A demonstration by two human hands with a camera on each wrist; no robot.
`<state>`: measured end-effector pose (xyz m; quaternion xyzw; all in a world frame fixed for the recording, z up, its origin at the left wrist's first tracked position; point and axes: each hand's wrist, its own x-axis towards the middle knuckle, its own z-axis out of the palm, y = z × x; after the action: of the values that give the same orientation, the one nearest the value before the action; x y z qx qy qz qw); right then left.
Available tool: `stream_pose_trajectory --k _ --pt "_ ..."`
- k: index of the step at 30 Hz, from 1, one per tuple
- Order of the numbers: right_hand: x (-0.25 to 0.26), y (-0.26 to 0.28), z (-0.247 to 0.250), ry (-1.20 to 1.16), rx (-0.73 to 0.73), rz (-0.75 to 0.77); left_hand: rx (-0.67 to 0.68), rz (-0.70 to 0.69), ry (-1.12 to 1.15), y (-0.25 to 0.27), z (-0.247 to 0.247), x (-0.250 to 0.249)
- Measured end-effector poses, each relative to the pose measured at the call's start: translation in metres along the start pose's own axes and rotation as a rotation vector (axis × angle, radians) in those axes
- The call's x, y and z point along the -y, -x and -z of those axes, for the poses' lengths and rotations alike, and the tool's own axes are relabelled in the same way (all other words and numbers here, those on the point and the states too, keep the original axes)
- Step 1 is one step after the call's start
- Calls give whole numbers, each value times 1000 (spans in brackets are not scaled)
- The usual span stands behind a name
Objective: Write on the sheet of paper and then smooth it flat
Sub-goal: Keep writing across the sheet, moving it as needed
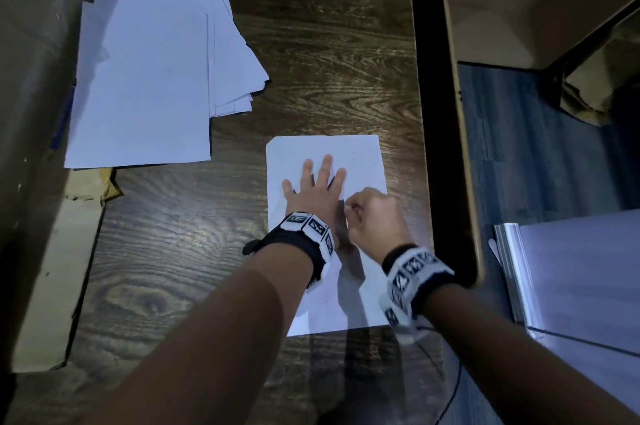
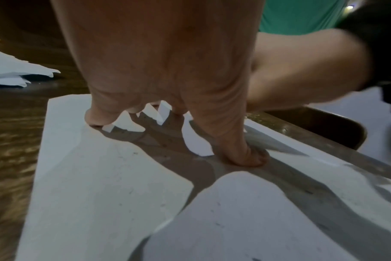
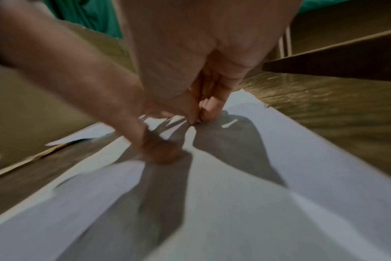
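A white sheet of paper (image 1: 360, 154) lies on the dark wooden table (image 1: 311, 60), close to its right edge. My left hand (image 1: 313, 189) presses flat on the sheet with fingers spread. In the left wrist view the left hand's thumb tip (image 2: 250, 157) bears down on the paper (image 2: 101, 176). My right hand (image 1: 370, 213) sits just right of the left thumb, with its fingers curled. In the right wrist view my right hand (image 3: 196, 113) has thumb and fingertips pinched together, touching the paper (image 3: 301, 159). No pen shows between them.
A loose stack of white sheets (image 1: 149, 71) lies at the back left. Brown envelopes (image 1: 52, 268) line the table's left side. Right of the table's dark edge (image 1: 420, 112) are the floor, a wooden shelf unit (image 1: 519, 8) and a white surface (image 1: 571, 268).
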<state>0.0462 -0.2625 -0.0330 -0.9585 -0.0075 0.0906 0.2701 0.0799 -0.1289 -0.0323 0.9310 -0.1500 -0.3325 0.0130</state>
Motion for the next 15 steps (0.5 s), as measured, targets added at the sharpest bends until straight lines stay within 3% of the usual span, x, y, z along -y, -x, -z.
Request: stream_pose_trajectory --k 2,7,10,13,15 --pt "-1 4 3 29 68 30 11 11 3 -1 1 -3" --pt "4 -76 14 33 -47 -88 35 58 9 -7 5 -4" --pt "4 -46 6 7 -65 -94 90 85 -8 -9 12 -6" --pt "4 4 6 -25 53 -46 66 98 27 -13 16 -8" --pt "2 -11 10 8 63 -15 58 95 12 -14 17 -8"
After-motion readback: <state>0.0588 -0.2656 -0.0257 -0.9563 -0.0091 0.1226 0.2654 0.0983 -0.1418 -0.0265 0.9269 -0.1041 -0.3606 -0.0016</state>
